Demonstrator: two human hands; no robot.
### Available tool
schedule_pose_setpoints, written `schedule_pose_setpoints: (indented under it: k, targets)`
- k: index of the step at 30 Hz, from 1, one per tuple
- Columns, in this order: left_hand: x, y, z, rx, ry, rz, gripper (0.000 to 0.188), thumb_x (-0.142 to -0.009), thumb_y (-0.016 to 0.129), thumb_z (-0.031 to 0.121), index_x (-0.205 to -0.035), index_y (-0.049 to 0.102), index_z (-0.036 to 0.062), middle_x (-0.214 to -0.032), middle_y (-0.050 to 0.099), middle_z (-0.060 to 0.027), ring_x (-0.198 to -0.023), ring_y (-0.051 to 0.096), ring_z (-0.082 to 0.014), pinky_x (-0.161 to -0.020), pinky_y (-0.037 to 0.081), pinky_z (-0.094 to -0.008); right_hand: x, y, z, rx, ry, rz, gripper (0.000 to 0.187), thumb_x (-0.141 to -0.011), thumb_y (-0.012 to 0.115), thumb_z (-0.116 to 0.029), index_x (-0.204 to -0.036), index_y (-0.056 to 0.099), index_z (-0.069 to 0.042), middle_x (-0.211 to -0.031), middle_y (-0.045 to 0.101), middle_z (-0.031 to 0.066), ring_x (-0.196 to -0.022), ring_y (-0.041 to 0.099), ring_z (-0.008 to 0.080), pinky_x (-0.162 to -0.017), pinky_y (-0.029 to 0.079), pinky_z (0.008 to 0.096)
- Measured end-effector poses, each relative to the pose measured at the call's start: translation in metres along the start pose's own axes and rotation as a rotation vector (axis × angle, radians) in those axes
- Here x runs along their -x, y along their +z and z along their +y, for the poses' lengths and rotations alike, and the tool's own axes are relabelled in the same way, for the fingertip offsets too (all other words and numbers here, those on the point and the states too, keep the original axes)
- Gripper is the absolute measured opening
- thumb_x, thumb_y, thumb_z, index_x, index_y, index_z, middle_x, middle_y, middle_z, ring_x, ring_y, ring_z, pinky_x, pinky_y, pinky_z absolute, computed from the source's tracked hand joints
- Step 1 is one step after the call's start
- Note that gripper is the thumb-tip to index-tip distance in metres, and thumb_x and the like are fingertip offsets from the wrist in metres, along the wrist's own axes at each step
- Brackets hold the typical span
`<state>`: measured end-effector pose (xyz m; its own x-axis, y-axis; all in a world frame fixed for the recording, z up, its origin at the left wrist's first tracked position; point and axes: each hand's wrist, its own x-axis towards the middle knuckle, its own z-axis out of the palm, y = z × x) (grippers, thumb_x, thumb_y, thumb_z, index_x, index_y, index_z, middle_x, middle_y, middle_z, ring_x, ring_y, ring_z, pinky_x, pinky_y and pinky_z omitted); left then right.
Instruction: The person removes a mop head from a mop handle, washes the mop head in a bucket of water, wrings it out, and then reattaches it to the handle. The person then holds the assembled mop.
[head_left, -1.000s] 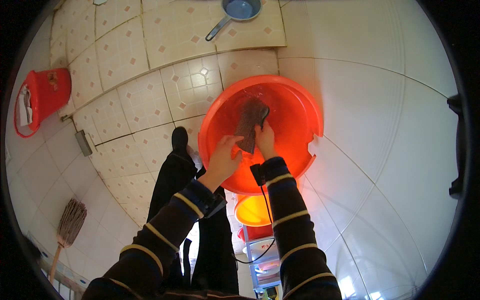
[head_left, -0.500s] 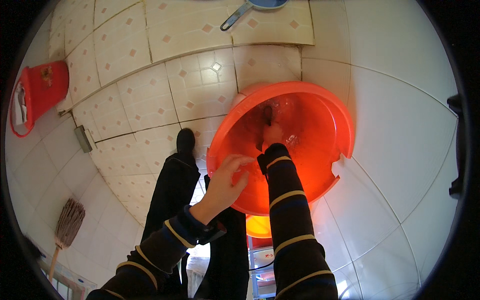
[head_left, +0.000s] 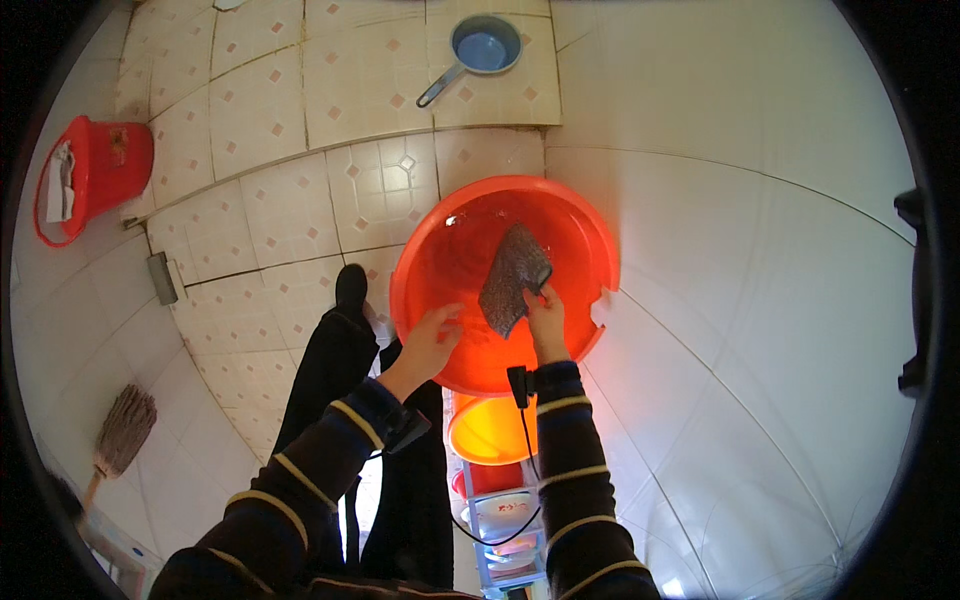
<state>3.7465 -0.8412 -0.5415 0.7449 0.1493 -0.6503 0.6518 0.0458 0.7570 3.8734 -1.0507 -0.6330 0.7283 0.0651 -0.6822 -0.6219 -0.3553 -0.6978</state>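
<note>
Rinsing, apparently: the right hand (head_left: 545,322) pinches a grey cloth (head_left: 512,275) over the red basin (head_left: 598,235); the left hand (head_left: 428,342), apart and empty, would next need to take the free end.

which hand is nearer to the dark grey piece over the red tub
Right. The right hand holds the dark grey piece by its right side; the left hand is to the piece's left, not touching it.

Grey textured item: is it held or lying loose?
Held: the right hand grips the grey textured item at one edge; the left hand is apart from it.
</note>
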Motion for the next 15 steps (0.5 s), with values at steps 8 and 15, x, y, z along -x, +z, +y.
schedule_pose_setpoints:
  k: [8, 15]
  targets:
    - [0.032, 0.027, 0.082, 0.696, -0.575, -0.285, 0.058, -0.096, 0.053, 0.050, -0.138, 0.044, 0.0100, -0.132, 0.052, -0.0101, -0.114, 0.056, -0.0245, -0.097, 0.047, -0.0447, 0.148, -0.021, -0.115, -0.361, 0.011, -0.020, 0.030, -0.091, 0.062, -0.003, -0.120, 0.061, 0.002, -0.109, 0.065, 0.0048, -0.098, 0.061, 0.0133, -0.082, 0.048, 0.0249]
    - [0.089, 0.027, 0.174, 0.724, -0.335, -0.276, 0.064, -0.092, 0.059, 0.056, -0.136, 0.046, 0.0108, -0.130, 0.056, -0.0059, -0.122, 0.051, -0.0211, -0.096, 0.043, -0.0563, 0.227, -0.024, -0.168, -0.333, -0.056, -0.072, 0.039, -0.085, 0.061, 0.004, -0.124, 0.055, 0.002, -0.116, 0.064, 0.0081, -0.107, 0.060, 0.0170, -0.095, 0.045, 0.0309]
